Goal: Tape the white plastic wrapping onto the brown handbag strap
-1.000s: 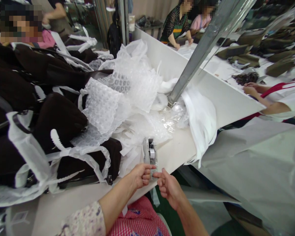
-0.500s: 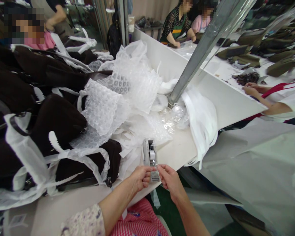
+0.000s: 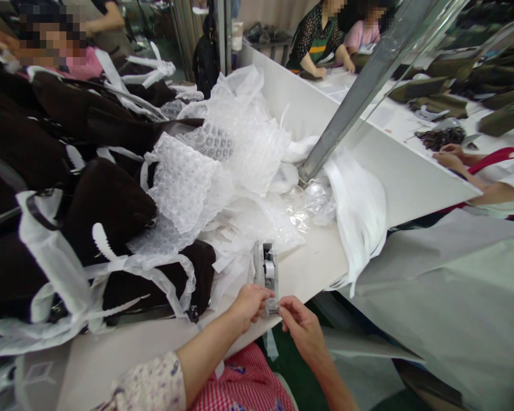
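A grey tape dispenser [image 3: 259,265] with a pale roll stands near the table's front edge. Over its left near side is my left hand [image 3: 251,305], fingers closed, the fingertips by the dispenser's front part. My right hand [image 3: 300,322] is at the dispenser's near right corner, thumb and forefinger pinched together. Whatever is between the fingers of either hand is too small to make out. Bubble wrap [image 3: 188,188] lies in a heap beyond the dispenser, and a bundle of white strips [image 3: 362,211] hangs over the table edge to the right.
Dark brown bags [image 3: 107,200] with white-wrapped straps are piled on the left. A slanted metal post [image 3: 351,97] rises behind the wrap, beside a white partition [image 3: 402,171]. Large grey sheets [image 3: 454,274] lie at the right. Several people work beyond.
My hands have moved slightly apart, the right one lower and to the right. The whole view has shifted a little, with the scene now further right.
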`<state>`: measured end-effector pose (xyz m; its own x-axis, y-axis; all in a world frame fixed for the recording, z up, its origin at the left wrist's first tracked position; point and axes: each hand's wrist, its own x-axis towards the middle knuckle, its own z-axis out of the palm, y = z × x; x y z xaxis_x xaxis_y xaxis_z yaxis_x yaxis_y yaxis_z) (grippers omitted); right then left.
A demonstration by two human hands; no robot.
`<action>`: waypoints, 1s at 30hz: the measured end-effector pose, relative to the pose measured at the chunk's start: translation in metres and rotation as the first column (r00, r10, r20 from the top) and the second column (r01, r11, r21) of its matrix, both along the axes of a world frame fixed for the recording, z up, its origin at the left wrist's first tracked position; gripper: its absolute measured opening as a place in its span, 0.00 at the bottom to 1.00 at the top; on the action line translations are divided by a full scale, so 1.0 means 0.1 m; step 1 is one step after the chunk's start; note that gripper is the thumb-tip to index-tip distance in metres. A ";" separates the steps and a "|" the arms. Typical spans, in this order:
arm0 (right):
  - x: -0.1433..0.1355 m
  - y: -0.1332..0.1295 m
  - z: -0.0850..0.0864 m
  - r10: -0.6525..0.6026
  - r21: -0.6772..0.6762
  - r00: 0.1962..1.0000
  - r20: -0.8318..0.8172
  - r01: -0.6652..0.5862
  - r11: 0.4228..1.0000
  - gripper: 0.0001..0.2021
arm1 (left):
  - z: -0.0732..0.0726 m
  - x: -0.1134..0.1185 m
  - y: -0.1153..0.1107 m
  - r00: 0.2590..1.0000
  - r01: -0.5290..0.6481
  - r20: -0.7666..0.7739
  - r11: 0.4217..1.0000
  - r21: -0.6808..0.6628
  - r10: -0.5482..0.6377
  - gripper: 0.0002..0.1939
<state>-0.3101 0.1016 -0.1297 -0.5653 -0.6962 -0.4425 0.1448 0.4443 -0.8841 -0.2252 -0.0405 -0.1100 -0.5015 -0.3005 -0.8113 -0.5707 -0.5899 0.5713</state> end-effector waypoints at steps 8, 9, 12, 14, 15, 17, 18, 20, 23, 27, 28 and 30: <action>0.13 0.18 -0.10 0.027 0.004 0.975 -0.220 -0.027 1.000 0.12 | -0.04 0.25 0.07 0.939 0.176 -0.154 0.814 -0.554 -0.308 0.16; 0.15 0.19 -0.12 0.026 -0.003 0.966 -0.257 -0.028 1.000 0.11 | -0.03 0.28 0.09 0.912 0.213 -0.165 0.778 -0.591 -0.375 0.16; 0.22 0.23 -0.17 0.008 -0.022 0.935 -0.354 -0.017 1.000 0.10 | -0.05 0.36 0.13 0.777 0.358 -0.071 0.533 -0.766 -0.625 0.16; 0.24 0.25 -0.20 0.003 -0.029 0.925 -0.380 -0.015 0.999 0.09 | -0.09 0.40 0.15 0.684 0.409 0.055 0.320 -0.854 -0.728 0.16; 0.25 0.26 -0.22 0.008 -0.034 0.923 -0.384 -0.023 0.999 0.09 | -0.11 0.43 0.16 0.660 0.418 0.099 0.254 -0.872 -0.745 0.16; 0.25 0.28 -0.25 0.026 -0.048 0.921 -0.389 -0.049 0.998 0.09 | -0.13 0.45 0.18 0.635 0.426 0.148 0.183 -0.886 -0.758 0.16; 0.24 0.29 -0.27 0.039 -0.053 0.918 -0.394 -0.065 0.996 0.10 | -0.14 0.46 0.18 0.633 0.425 0.159 0.168 -0.890 -0.758 0.16; 0.24 0.30 -0.32 0.056 -0.054 0.909 -0.412 -0.086 0.995 0.11 | -0.14 0.45 0.19 0.639 0.426 0.175 0.154 -0.892 -0.749 0.16; 0.28 0.36 -0.42 0.090 -0.019 0.905 -0.417 -0.108 0.994 0.11 | -0.11 0.39 0.19 0.649 0.434 0.196 0.146 -0.889 -0.735 0.14; 0.41 0.52 -0.54 0.070 0.034 0.930 -0.361 -0.062 0.997 0.12 | -0.11 0.33 0.18 0.655 0.446 0.208 0.150 -0.882 -0.726 0.13; 0.45 0.55 -0.54 -0.005 0.040 0.950 -0.313 0.018 0.999 0.12 | -0.11 0.33 0.17 0.656 0.447 0.205 0.155 -0.881 -0.726 0.12; 0.49 0.56 -0.51 -0.203 0.064 0.972 -0.118 0.212 0.975 0.15 | -0.12 0.34 0.18 0.660 0.446 0.196 0.168 -0.879 -0.726 0.12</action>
<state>-0.2611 0.1576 -0.1803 -0.7421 -0.5255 -0.4161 0.1444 0.4809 -0.8648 -0.1914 -0.0228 -0.1220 -0.9558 -0.2278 -0.1860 -0.2934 0.6965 0.6548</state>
